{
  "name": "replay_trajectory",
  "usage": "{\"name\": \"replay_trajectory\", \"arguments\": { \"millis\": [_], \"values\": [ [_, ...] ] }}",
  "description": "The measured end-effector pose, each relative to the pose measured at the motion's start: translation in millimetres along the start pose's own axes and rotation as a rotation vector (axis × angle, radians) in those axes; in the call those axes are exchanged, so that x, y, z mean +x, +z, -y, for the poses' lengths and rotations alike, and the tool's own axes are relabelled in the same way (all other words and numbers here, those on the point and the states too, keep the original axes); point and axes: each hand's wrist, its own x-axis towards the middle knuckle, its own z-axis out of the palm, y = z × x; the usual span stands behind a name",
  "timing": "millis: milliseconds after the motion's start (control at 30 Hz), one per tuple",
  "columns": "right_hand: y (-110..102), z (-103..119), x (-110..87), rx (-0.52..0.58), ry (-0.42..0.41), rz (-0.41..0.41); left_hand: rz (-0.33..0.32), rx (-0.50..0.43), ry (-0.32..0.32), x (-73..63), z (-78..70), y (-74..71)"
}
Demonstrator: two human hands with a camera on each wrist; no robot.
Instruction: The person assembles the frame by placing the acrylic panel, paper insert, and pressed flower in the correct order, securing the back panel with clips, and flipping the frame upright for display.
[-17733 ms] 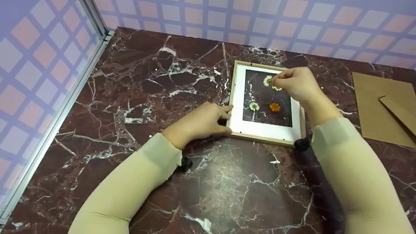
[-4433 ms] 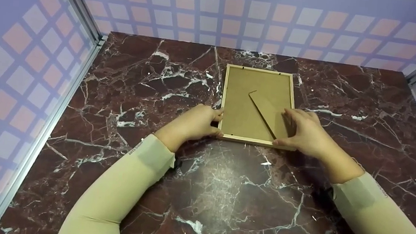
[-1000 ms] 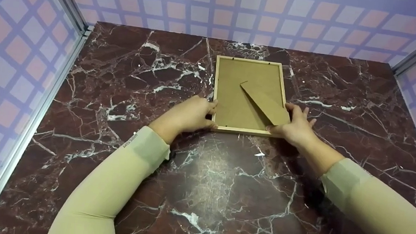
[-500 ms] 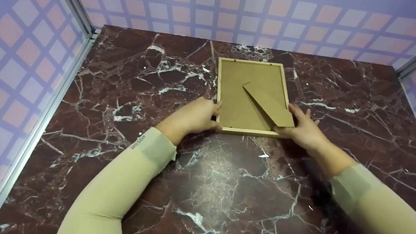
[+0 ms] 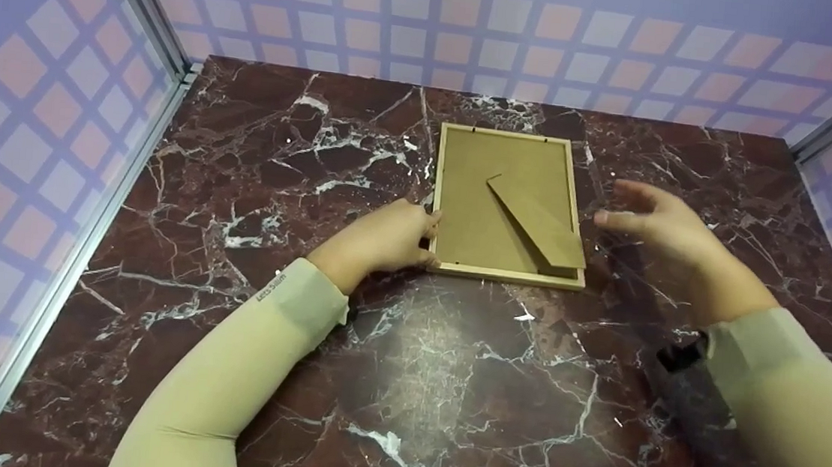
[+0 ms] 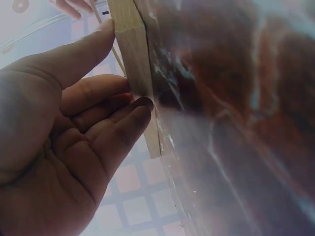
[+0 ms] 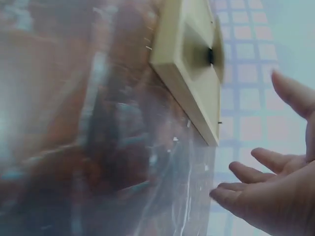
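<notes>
A light wooden picture frame (image 5: 507, 275) lies back side up on the table. Its brown backing board (image 5: 468, 200) sits inside the rim, and the stand flap (image 5: 541, 226) on it is slightly raised. At the lower left corner, my left hand (image 5: 385, 238) holds the frame's edge. In the left wrist view, the thumb touches the upper edge of the frame (image 6: 138, 64) while the fingers lie against its side. To the right of the frame, apart from it, my right hand (image 5: 669, 222) hangs in the air with nothing in it. The frame's front is hidden.
The table (image 5: 296, 403) has a dark red marble surface with white veins. Checkered panels (image 5: 478, 36) stand along the back and both sides, with metal posts (image 5: 142, 6) at the corners. Small black tabs line the frame's rim.
Earlier, flowers lay in the opened frame and the backing board lay to the right; now the board covers it. Within the last half second, my right hand released the lower right corner and moved right.
</notes>
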Motion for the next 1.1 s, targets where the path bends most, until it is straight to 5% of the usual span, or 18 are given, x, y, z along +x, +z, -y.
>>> {"name": "replay_trajectory", "arguments": {
  "millis": [367,667,833,1100],
  "values": [
    [15,20,78.4,0.357,0.0,-0.117,0.034,-0.026,-0.009,-5.2,-4.9,10.8],
    [13,27,124.5,0.568,0.014,-0.185,0.021,-0.034,-0.01,-3.4,-6.1,11.8],
    [10,29,139.2,0.48,0.066,-0.225,0.013,-0.031,-0.005,-5.0,-6.4,9.4],
    [11,40,153.0,0.14,0.087,-0.275,0.016,-0.021,-0.013,-7.9,-5.8,3.7]
  ]
}}
